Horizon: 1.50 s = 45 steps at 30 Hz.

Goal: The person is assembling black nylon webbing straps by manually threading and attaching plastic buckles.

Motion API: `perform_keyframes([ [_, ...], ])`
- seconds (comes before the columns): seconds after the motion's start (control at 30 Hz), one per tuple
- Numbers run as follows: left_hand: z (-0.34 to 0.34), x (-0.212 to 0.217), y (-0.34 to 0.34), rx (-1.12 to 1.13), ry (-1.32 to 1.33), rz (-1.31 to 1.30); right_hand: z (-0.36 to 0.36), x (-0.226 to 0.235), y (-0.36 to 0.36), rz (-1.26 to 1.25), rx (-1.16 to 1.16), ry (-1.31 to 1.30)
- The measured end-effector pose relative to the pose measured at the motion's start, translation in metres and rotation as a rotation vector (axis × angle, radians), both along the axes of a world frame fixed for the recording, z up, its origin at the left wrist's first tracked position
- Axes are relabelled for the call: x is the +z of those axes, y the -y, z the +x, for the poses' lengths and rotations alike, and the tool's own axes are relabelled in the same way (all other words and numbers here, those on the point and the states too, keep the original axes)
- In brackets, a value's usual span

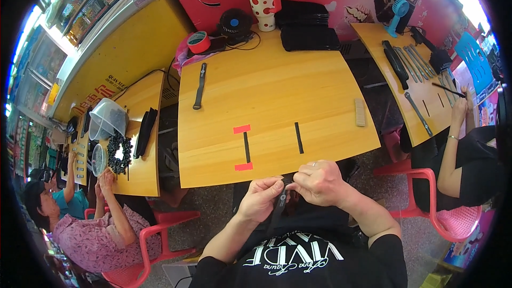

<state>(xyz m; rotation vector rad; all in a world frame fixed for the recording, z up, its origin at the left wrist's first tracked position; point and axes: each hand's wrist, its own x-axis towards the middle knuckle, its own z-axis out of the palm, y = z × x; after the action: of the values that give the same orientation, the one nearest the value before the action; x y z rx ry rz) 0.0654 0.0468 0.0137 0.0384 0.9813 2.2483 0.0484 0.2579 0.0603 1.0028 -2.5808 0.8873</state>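
In front of my body, just off the table's near edge, a black strap (278,210) with a small pale mark hangs between my hands. My left hand (261,198) pinches it between thumb and fingers. Curled fingers of my right hand (321,182) grip its upper end, which is partly hidden. A similar black strap (200,88) lies at the left of the wooden table (277,80). Closer to me, a black strip (246,147) runs between two red tape pieces (242,128). Another black strip (298,137) lies to its right.
Along the table's back are a red tape roll (199,42), a black fan (234,24), a dotted tumbler (262,8) and stacked black items (308,32). A beige block (360,112) lies at the right edge. People work at side tables on both sides.
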Motion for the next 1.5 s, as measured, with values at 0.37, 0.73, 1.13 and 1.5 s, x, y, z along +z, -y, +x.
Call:
perform_keyframes([
  [0.37, 0.023, 0.013, -0.023, 0.273, -0.119, -0.044, 0.022, 0.006, -0.002, 0.206, -0.123, -0.528],
  [0.73, 0.004, 0.032, -0.005, -0.063, -0.411, -0.352, 0.016, 0.014, -0.010, 0.318, 0.060, -0.296],
  [1.13, -0.014, 0.028, -0.002, 0.387, 0.002, -0.032, 0.039, 0.010, 0.006, 0.136, -0.034, -0.335],
  [1.5, -0.049, 0.017, 0.053, 0.636, 0.308, 0.348, 0.036, 0.031, 0.015, -0.046, 0.451, -0.199],
])
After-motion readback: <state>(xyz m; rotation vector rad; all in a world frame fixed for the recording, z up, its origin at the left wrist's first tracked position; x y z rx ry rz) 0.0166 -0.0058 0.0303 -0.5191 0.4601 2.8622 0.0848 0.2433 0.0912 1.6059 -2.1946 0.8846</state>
